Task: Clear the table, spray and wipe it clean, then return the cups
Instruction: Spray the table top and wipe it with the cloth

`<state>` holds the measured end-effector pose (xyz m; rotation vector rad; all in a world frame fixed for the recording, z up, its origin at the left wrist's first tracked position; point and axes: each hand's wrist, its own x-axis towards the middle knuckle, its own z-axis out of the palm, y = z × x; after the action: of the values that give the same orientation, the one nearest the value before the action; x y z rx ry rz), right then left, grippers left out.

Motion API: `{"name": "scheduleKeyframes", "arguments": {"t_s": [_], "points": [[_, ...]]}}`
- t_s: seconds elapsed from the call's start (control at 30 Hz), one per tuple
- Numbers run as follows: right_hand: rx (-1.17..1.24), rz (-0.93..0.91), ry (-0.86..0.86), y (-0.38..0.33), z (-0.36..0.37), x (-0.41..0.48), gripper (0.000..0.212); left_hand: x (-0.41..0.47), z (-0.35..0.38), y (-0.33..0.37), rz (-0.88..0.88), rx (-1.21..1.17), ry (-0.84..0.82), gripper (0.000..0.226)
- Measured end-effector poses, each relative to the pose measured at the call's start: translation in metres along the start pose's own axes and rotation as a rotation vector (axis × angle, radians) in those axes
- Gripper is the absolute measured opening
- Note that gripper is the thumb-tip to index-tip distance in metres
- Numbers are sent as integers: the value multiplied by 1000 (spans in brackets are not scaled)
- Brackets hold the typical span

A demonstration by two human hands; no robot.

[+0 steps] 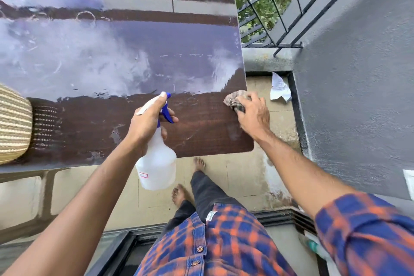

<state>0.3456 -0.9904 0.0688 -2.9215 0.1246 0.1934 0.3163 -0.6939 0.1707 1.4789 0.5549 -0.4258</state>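
Beside the railing (pixel 268 45) stands a glossy brown table (pixel 201 119).

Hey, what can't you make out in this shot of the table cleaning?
All in the head view:
- Label on the spray bottle: too small to read.
- Cloth: partly hidden under the fingers of the right hand.
- Left end of the table: cut off by the frame edge.

Left hand (pixel 146 122) gripping, right hand (pixel 253 116) clenched, both arms extended forward
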Motion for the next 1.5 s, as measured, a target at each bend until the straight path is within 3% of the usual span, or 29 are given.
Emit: {"name": "scheduleKeyframes", "arguments": {"t_s": [0.17,0.27,0.37,0.6,0.9,1.13,1.2,1.27,1.37,1.43,1.5], "points": [[103,-36,74,-24,-3,97,41,12,-20,10,-21,-28,110,26],[143,-79,99,-34,9,112,47,20,-23,14,-34,-49,139,40],[160,-106,147,-34,28,73,47,29,-20,18,-34,-47,143,46],[120,-270,116,3,54,-74,53,42,4,26,-44,-51,88,27],[86,-173,192,-12,29,68,42,46,8,33,-35,-56,79,27],[113,-155,125,-85,16,138,46,43,-8,35,-20,-62,139,25],[157,-292,64,-107,22,112,42,43,-12,33,-21,-83,153,23],[201,-566,22,-114,34,61,32,41,-15,30,-25,-111,164,21],[200,-894,-106,-80,42,-21,32,38,-19,27,-32,-153,168,25],[151,-975,-133,-38,40,-37,35,37,-22,24,-29,-167,164,31],[151,-915,-109,-7,33,-11,34,36,-26,22,-36,-167,172,36]]}}
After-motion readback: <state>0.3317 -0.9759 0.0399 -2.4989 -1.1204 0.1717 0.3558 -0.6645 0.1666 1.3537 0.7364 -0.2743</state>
